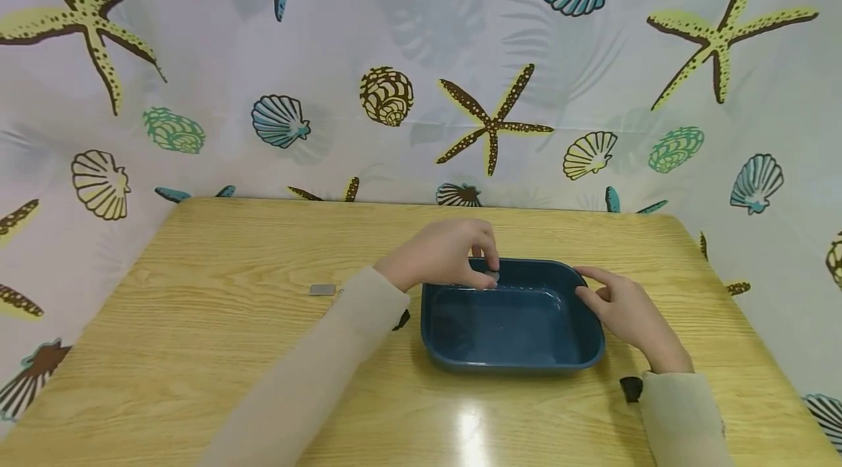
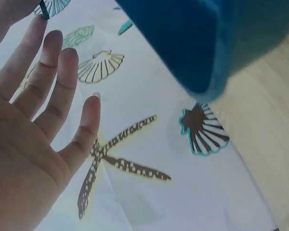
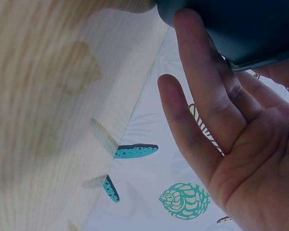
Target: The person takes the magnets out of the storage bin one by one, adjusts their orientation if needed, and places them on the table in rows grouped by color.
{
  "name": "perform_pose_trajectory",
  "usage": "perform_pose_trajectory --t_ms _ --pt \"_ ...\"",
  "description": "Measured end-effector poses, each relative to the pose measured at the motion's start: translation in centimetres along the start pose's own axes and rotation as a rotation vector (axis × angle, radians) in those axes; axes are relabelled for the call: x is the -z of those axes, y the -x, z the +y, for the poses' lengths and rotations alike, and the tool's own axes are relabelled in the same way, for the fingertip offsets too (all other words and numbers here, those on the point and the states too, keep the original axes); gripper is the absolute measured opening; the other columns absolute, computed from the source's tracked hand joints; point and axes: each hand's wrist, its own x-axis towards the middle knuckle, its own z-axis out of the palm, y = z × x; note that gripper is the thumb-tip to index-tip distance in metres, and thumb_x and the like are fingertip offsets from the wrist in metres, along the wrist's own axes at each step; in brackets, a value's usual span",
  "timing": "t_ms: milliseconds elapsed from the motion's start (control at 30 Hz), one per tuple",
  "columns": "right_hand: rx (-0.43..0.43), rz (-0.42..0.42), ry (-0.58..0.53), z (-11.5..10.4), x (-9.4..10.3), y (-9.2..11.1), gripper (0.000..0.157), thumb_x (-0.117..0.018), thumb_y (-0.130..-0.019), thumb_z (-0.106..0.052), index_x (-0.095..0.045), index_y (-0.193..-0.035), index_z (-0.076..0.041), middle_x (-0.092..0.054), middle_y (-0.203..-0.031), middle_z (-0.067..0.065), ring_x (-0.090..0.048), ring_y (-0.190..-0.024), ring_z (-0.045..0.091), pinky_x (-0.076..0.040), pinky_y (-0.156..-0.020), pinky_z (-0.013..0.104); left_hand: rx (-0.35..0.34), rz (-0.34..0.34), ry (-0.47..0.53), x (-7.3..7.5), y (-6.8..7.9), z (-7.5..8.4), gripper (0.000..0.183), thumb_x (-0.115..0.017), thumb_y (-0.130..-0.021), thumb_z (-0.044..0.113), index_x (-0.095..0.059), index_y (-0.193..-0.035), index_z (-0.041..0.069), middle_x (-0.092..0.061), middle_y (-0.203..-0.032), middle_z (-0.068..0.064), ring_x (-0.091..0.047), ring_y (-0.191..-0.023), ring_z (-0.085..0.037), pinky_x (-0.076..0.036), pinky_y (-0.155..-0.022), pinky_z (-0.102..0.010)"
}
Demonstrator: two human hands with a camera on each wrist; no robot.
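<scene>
A dark blue rectangular tray [image 1: 513, 366] with raised walls sits on the wooden table. Over its back left part, my left hand [image 1: 447, 251] pinches a small grey flat piece [image 1: 493, 276] between thumb and fingertips. Only a thin dark edge of that piece [image 2: 44, 9] shows in the left wrist view, where the other fingers spread apart. At the tray's right end, my right hand [image 1: 618, 306] grips the rim near the back corner, thumb on the inner side and fingers outside. The right wrist view shows those fingers [image 3: 202, 82] along the tray's outer wall.
Another small grey rectangular piece [image 1: 322, 290] lies flat on the table [image 1: 217, 350], left of the tray and beyond my left forearm. A white cloth [image 1: 342, 153] printed with shells and starfish hangs behind the table and at both sides.
</scene>
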Motion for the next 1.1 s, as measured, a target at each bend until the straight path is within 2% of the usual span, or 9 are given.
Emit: perform_pose_trajectory --t_ms 267,400,633,867,1100 --pt "0.005 0.0 -0.002 0.0 -0.1 0.0 0.05 -0.055 -0.108 -0.029 -0.048 -0.153 -0.008 -0.07 -0.082 0.007 -0.053 -0.066 0.017 -0.042 -0.063 0.032 0.029 0.051 0.012 0.9 2.1 -1.1 0.013 -0.083 -0.088 0.032 -0.079 -0.094 0.021 -0.067 -0.104 0.006 -0.063 -0.097 -0.017 -0.053 -0.083 -0.031" --pt "0.005 -0.001 -0.008 0.0 -0.1 0.1 0.05 -0.055 -0.108 -0.029 -0.048 -0.153 -0.008 -0.067 -0.077 0.006 -0.052 -0.064 0.016 -0.042 -0.061 0.032 0.065 0.071 0.023 1.1 3.0 -1.7 0.012 -0.083 -0.088 0.032 -0.078 -0.093 0.023 -0.067 -0.105 0.003 -0.061 -0.095 -0.014 -0.053 -0.084 -0.032" --pt "0.01 0.004 0.008 -0.1 0.0 0.1 0.05 -0.055 -0.108 -0.028 -0.049 -0.152 -0.007 -0.074 -0.088 0.01 -0.057 -0.07 0.016 -0.044 -0.065 0.032 0.13 0.123 0.041 1.3 5.1 -3.1 0.011 -0.083 -0.087 0.032 -0.078 -0.092 0.024 -0.066 -0.107 0.007 -0.06 -0.095 -0.015 -0.053 -0.085 -0.035" --pt "0.01 0.005 0.008 -0.2 0.0 0.1 0.05 -0.055 -0.108 -0.029 -0.049 -0.152 -0.007 -0.07 -0.083 0.007 -0.055 -0.068 0.016 -0.043 -0.064 0.032 0.185 0.163 0.064 1.2 7.1 -4.3 0.009 -0.085 -0.085 0.03 -0.079 -0.089 0.024 -0.065 -0.105 0.007 -0.061 -0.098 -0.016 -0.053 -0.086 -0.037" --pt "0.01 0.009 0.01 -0.2 -0.1 0.1 0.049 -0.056 -0.107 -0.028 -0.05 -0.152 -0.008 -0.074 -0.092 0.012 -0.059 -0.073 0.016 -0.045 -0.066 0.031 0.223 0.192 0.08 1.0 8.9 -5.3 0.008 -0.085 -0.085 0.028 -0.079 -0.086 0.023 -0.066 -0.103 0.006 -0.061 -0.093 -0.016 -0.05 -0.082 -0.035"
